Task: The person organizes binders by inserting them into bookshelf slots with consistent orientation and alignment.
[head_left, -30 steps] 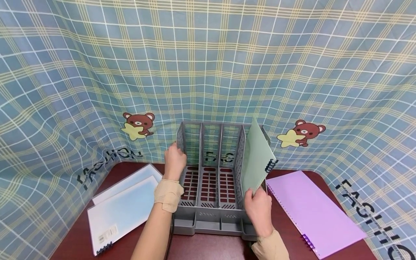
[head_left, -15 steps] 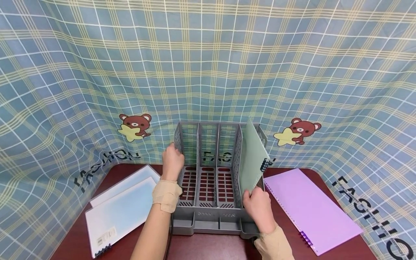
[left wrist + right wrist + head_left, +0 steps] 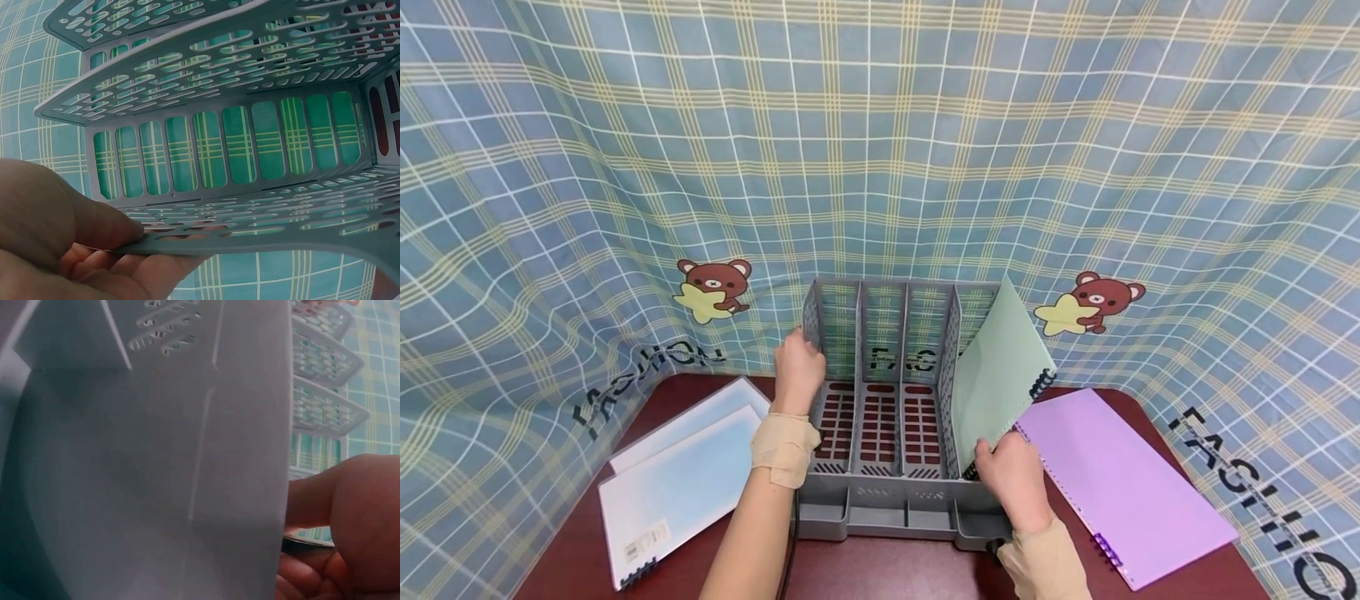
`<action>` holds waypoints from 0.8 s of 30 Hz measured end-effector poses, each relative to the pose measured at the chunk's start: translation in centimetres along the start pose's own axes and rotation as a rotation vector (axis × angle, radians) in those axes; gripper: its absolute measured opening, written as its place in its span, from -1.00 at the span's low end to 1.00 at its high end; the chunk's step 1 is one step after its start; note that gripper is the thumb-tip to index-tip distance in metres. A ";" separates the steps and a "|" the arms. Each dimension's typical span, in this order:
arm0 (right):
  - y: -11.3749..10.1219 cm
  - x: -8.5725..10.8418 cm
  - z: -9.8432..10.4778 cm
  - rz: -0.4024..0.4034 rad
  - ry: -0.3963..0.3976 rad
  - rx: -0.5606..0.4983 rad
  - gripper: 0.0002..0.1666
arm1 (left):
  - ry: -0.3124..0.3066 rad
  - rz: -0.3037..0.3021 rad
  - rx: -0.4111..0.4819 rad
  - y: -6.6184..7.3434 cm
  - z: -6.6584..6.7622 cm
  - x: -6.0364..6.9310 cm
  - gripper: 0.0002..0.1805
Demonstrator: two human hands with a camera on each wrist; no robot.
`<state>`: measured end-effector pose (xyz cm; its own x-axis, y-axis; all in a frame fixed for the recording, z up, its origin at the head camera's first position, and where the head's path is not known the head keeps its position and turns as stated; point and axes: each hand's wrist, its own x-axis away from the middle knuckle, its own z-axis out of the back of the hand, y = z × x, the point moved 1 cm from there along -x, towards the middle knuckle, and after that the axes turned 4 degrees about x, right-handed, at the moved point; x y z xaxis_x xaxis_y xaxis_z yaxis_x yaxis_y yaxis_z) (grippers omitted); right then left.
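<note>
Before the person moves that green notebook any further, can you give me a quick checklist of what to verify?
1. Left hand gripping the gray rack by its left wall: ok.
2. Right hand holding the green notebook: ok.
3. The green notebook standing straight: not ok, it leans right.
4. Its lower edge fully seated: cannot tell, partly hidden.
5. Purple notebook lying outside the gray rack: ok.

Rack is matt plastic, grn notebk smooth plastic, tbl smooth w/ slight gloss, backdrop wrinkled cloth.
</note>
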<state>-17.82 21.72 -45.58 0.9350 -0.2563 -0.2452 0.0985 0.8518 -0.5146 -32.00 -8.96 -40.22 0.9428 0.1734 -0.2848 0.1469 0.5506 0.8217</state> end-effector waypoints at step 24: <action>1.2 0.2 1.7 -0.055 0.020 -0.025 -0.57 | 0.018 -0.026 -0.008 0.1 0.0 0.1 -0.57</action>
<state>-16.97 23.44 -44.84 0.9213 -0.3120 -0.2320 0.1410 0.8242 -0.5484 -31.91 -8.93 -40.13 0.9331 0.1735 -0.3149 0.1687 0.5619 0.8098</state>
